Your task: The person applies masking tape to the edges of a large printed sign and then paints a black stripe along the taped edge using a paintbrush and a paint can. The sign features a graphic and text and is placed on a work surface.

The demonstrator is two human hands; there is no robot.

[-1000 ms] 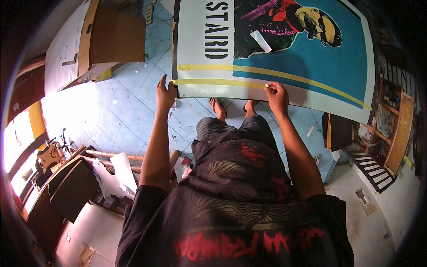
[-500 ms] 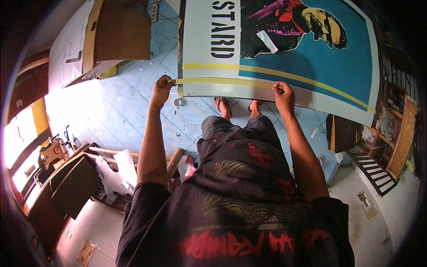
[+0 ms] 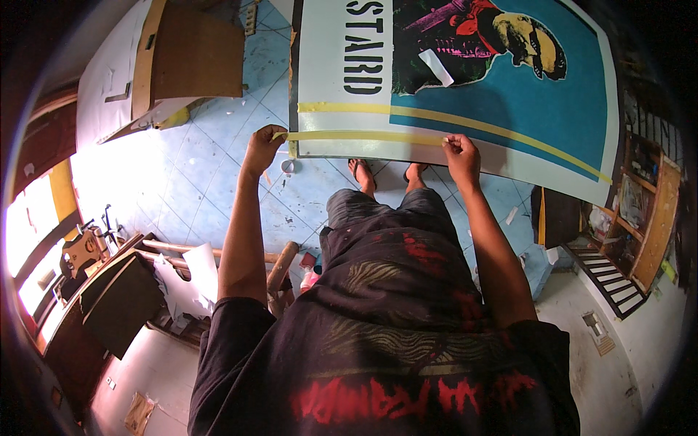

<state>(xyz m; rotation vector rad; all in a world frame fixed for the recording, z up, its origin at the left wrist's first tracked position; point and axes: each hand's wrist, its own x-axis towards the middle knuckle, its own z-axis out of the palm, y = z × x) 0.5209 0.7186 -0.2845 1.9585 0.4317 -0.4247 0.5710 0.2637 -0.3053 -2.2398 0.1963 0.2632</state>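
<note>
1. Left hand (image 3: 263,149) pinches the left end of a strip of yellow tape (image 3: 367,136) between thumb and fingers.
2. Right hand (image 3: 462,154) pinches the same strip at its right end, so both hands are holding on to it.
3. The strip goes almost straight from hand to hand, over the near white part of a big painted board (image 3: 320,65). I cannot tell if its middle touches the board.
4. A long yellow line of tape (image 3: 349,108) is on the board too, just past the strip, on the far side. It slants nearer as it goes right.
5. Farther away, the board has big black letters (image 3: 361,51) on the left and a painted person with a red scarf (image 3: 476,18) on blue.
6. A small white scrap (image 3: 436,67) lies on that painting.
7. Two feet in sandals (image 3: 361,174) stand on blue floor tiles (image 3: 203,160), near the board's near edge.
8. A small round thing (image 3: 288,167) is on the floor, close to the left hand.
9. Far left is a brown box-like thing (image 3: 196,58); on the right is a wooden shelf (image 3: 658,225).
</note>
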